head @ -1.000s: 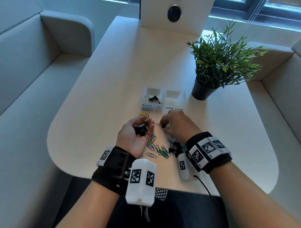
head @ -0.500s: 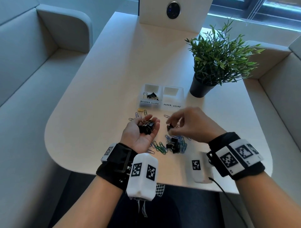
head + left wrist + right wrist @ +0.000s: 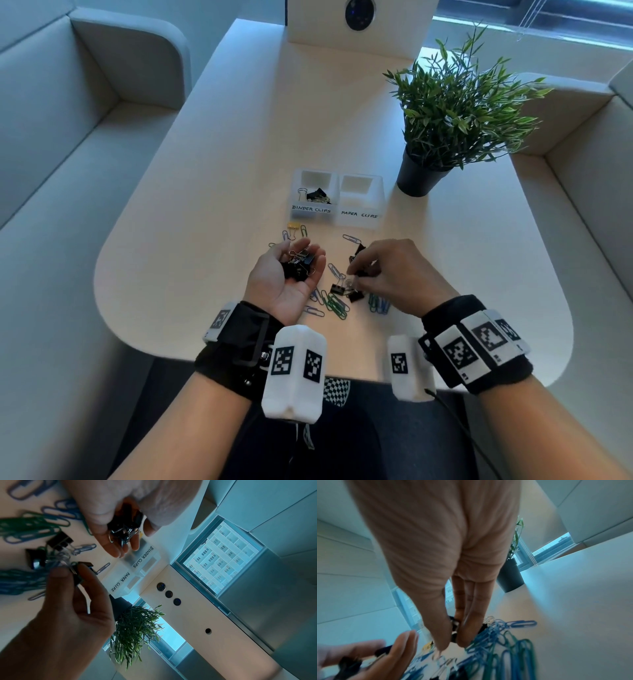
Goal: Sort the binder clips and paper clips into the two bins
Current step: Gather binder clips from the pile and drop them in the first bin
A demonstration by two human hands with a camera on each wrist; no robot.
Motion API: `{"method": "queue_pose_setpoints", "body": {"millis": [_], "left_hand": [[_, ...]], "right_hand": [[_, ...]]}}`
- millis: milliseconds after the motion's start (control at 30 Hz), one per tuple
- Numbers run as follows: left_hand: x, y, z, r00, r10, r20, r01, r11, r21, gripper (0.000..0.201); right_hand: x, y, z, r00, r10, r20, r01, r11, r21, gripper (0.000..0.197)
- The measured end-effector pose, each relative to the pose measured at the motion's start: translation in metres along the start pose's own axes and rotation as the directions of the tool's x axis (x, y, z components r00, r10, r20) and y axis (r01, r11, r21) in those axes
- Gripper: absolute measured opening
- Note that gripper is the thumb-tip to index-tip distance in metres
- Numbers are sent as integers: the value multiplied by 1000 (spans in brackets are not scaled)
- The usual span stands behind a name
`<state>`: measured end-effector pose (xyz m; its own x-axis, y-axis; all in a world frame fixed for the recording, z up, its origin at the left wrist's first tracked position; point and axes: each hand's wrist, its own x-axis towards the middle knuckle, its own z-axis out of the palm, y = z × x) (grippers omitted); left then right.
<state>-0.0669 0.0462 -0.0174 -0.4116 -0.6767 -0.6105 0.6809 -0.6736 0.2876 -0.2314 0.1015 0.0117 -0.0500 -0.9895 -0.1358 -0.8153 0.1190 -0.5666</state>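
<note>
Now binder clips point(image 3: 297, 265) fill the cupped left hand point(image 3: 286, 277).

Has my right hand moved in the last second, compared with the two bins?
Yes. The right hand was just below the paper clip bin; now it sits nearer me and further right, fingers pinching a black binder clip.

Left hand point(image 3: 286, 274) cupped palm-up; right hand point(image 3: 394, 274) seemingly pinching.

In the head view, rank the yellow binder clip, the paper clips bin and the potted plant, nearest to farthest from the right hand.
From the right hand:
1. Paper clips bin, just beyond the hand, slightly left.
2. Yellow binder clip, off to the left, in front of the binder clips bin.
3. Potted plant, farthest back, to the right.
</note>
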Motion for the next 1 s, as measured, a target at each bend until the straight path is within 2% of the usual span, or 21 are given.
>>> {"method": "queue_pose_setpoints", "body": {"millis": [100, 300, 467, 567, 700, 800, 833, 933, 1000], "left_hand": [[-1, 0, 0, 1000, 1, 8, -1, 1000, 5, 29], [-2, -2, 4, 1000, 5, 9, -5, 1000, 19, 29], [-4, -5, 7, 1000, 16, 14, -16, 999, 40, 29], [-5, -9, 8, 1000, 4, 14, -5, 998, 59, 28], [-6, -15, 11, 998, -48, 41, 45, 997, 63, 26], [-5, -9, 8, 997, -66, 48, 65, 998, 16, 27], [-5, -6, 6, 997, -63, 51, 63, 998, -4, 27], [-4, 4, 3, 999, -38, 37, 39, 998, -42, 28], [-4, 8, 2, 999, -27, 25, 28, 999, -42, 30]], "right_hand": [[0, 4, -6, 995, 41, -86, -35, 996, 80, 19], [-3, 11, -7, 987, 84, -140, -40, 955, 294, 27], [-4, 6, -4, 978, 56, -203, 29, 918, 395, 32], [-2, -7, -4, 972, -14, -235, 115, 898, 424, 31], [3, -21, 2, 974, -78, -211, 153, 918, 365, 35], [6, -10, 2, 958, -16, -286, 107, 947, 303, 37], [7, -5, 1, 961, -7, -276, 76, 967, 242, 36], [9, 5, 6, 994, -31, -102, 29, 999, -24, 36], [11, 5, 11, 999, -40, -5, 39, 993, -109, 35]]}}
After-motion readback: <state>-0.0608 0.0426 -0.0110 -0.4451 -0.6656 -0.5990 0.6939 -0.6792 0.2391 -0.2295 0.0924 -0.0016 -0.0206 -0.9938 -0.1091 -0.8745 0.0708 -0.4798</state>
